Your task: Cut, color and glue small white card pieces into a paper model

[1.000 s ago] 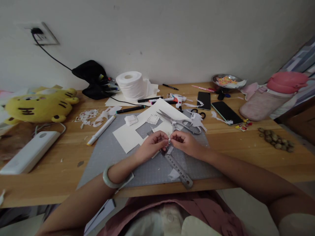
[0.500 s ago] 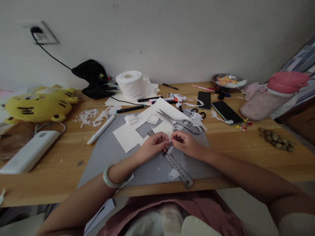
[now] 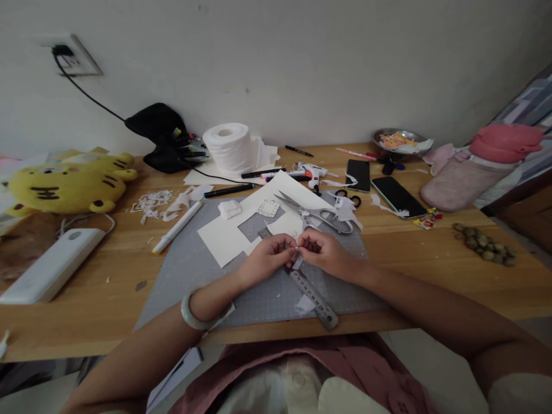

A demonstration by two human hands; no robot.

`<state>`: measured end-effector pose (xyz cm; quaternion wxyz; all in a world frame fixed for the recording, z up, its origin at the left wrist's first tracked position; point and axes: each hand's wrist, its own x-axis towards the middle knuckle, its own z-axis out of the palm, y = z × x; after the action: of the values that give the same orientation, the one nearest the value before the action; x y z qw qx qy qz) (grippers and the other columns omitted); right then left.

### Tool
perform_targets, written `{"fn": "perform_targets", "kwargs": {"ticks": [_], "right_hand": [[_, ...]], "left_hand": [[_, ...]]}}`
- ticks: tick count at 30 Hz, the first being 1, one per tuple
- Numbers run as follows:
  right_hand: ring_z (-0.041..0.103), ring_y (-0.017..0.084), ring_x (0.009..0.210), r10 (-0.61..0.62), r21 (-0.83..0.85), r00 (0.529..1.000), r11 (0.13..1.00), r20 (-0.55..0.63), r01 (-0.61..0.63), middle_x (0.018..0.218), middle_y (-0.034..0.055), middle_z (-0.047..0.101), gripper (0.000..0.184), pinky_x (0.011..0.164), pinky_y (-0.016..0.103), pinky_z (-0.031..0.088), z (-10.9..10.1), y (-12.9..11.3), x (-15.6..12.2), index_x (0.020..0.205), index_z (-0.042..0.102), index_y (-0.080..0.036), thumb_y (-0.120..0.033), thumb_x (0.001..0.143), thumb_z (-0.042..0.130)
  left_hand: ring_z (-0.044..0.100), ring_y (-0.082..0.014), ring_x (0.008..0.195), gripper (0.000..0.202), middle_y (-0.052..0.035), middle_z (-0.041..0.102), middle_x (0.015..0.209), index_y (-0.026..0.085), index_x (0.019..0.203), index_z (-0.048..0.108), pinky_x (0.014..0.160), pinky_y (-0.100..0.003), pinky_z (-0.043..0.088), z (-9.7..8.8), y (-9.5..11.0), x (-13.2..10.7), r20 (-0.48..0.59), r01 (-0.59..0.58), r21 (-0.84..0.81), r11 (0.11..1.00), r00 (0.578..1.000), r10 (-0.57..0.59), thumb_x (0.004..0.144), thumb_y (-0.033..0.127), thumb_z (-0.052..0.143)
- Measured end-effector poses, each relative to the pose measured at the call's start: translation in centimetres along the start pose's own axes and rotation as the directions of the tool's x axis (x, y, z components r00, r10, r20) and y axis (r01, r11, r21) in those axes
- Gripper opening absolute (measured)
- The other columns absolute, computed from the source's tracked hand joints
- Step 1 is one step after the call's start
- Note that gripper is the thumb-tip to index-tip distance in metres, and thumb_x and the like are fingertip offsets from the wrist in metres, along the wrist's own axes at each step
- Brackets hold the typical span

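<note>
My left hand (image 3: 273, 253) and my right hand (image 3: 321, 248) meet over the grey cutting mat (image 3: 190, 287), fingertips pinched together. Between them is a tiny white piece, too small to make out fully; it looks like paper. A steel ruler (image 3: 313, 298) lies slantwise beneath the hands, partly covered by them. Just beyond lies a cream paper sheet (image 3: 222, 234) with a cut-out opening. Silver scissors (image 3: 319, 215) rest on it, blades pointing to the far left. A small white piece with drawn lines (image 3: 268, 207) and a folded white wad (image 3: 230, 209) lie near the sheet.
A toilet paper roll (image 3: 228, 150), several markers (image 3: 179, 227) and a hot glue gun (image 3: 314, 172) stand or lie behind the mat. To the right are two phones (image 3: 399, 195) and a metal bowl (image 3: 399, 144). A yellow plush toy (image 3: 69, 187) and white power bank (image 3: 54, 267) are left.
Both hands stay pinched at almost the same spot, with only slight finger movement. Nothing else on the table has moved.
</note>
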<state>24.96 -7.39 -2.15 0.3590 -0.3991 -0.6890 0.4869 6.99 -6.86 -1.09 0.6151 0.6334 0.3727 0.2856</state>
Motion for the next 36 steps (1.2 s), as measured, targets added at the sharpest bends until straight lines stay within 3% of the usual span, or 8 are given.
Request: {"fn": "perform_targets", "kwargs": {"ticks": [16,31,36], "right_hand": [[0.038,0.009,0.055,0.014,0.012,0.999,1.000,0.032,-0.014,0.059,-0.0049,0.045,0.006,0.050,0.022,0.030,0.01,-0.27,-0.16,0.072,0.052,-0.019,-0.024,0.076,0.054],[0.040,0.009,0.055,0.029,-0.035,0.996,0.999,0.086,-0.026,0.059,-0.0052,0.048,0.003,0.051,0.021,0.032,-0.01,-0.21,-0.12,0.072,0.053,-0.019,-0.018,0.074,0.054],[0.042,0.009,0.056,-0.005,-0.065,0.998,0.998,0.056,0.009,0.061,-0.0050,0.049,0.001,0.052,0.021,0.034,-0.12,0.00,-0.10,0.076,0.054,-0.019,-0.019,0.076,0.054]], "left_hand": [[0.048,-0.0071,0.054,0.029,0.0043,0.051,0.065,0.017,0.080,0.050,0.054,-0.020,0.038,0.27,-0.27,0.06,-0.016,-0.037,-0.064,0.997,0.999,0.036,0.076,0.041,0.064],[0.047,-0.0078,0.051,0.021,0.0026,0.055,0.059,0.015,0.069,0.054,0.052,-0.020,0.038,0.16,0.19,0.00,0.057,0.064,-0.090,0.994,0.997,-0.059,0.073,0.035,0.061],[0.047,-0.0076,0.050,0.023,0.0031,0.055,0.059,0.016,0.071,0.054,0.052,-0.020,0.037,0.25,0.07,0.08,0.029,0.098,-0.127,0.987,0.995,-0.095,0.071,0.038,0.062]]}}
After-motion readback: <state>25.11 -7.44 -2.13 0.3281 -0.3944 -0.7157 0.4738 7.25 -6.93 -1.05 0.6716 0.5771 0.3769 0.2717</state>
